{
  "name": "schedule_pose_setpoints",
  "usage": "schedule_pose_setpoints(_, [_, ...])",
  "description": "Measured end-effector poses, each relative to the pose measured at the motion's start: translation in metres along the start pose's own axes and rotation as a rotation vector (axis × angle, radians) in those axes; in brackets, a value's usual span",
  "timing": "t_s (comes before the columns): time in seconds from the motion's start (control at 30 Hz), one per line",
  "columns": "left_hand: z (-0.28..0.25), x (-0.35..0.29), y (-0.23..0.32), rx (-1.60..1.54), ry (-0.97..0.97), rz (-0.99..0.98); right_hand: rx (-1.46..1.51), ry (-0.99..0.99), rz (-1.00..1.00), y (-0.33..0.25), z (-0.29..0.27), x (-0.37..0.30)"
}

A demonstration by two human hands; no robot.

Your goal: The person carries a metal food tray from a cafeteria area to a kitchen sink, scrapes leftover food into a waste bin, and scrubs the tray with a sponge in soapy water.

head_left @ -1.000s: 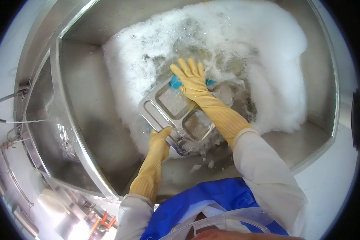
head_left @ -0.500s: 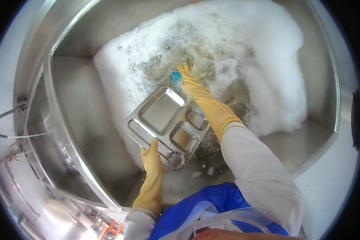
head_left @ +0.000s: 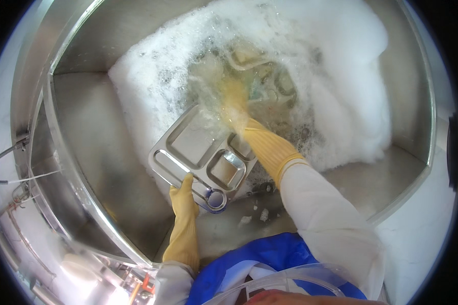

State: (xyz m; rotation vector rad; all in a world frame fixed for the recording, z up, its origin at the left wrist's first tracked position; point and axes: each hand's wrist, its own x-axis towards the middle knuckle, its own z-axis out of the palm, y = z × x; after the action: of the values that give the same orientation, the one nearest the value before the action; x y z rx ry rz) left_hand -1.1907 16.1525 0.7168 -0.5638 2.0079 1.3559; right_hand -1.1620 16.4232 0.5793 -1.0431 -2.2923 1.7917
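Note:
My left hand (head_left: 184,203), in a yellow rubber glove, grips a steel compartment tray (head_left: 191,144) by its near edge, thumb on top. The tray slants over the soapy water, its far side at the foam. My right hand (head_left: 234,99), gloved alike, is in the cloudy water by the tray's far right corner. Motion and splashing smear its fingers, so what it holds, if anything, does not show. Beyond it, another compartment tray (head_left: 247,57) lies under the water.
Thick white foam (head_left: 346,96) covers much of the water in a deep steel sink (head_left: 94,132). A second basin (head_left: 46,168) adjoins on the left, with a bent metal handle or pipe (head_left: 0,165) beyond it. A blue apron (head_left: 249,251) covers my front.
My left hand and the tray have shifted slightly left and up. The blue thing seen beside my right hand no longer shows there. The water churns, and the submerged tray shows more plainly.

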Motion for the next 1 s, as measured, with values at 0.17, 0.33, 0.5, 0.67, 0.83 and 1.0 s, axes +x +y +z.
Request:
schedule_pose_setpoints(0.17, [0.003, -0.009, 0.017, -0.048, 0.098, 0.032, 0.029, -0.144, -0.171, -0.003, 0.008, -0.043])
schedule_pose_setpoints(0.33, [0.004, -0.003, 0.017, -0.07, 0.083, 0.008, 0.094, -0.157, -0.305, 0.079, -0.009, -0.093])
schedule_pose_setpoints(0.5, [-0.003, -0.004, 0.013, -0.182, 0.109, -0.039, -0.401, -0.398, -0.325, -0.062, -0.017, -0.144])
schedule_pose_setpoints(0.67, [-0.003, -0.005, 0.019, -0.187, 0.036, -0.044, -0.44, -0.315, -0.485, 0.099, -0.046, -0.13])
schedule_pose_setpoints(0.83, [-0.005, 0.003, 0.005, -0.293, 0.028, -0.078, -0.508, -0.274, -0.345, -0.015, 0.038, -0.126])
schedule_pose_setpoints(1.0, [-0.009, 0.009, 0.009, -0.3, 0.068, -0.201, -0.147, -0.269, -0.774, -0.047, 0.084, -0.189])
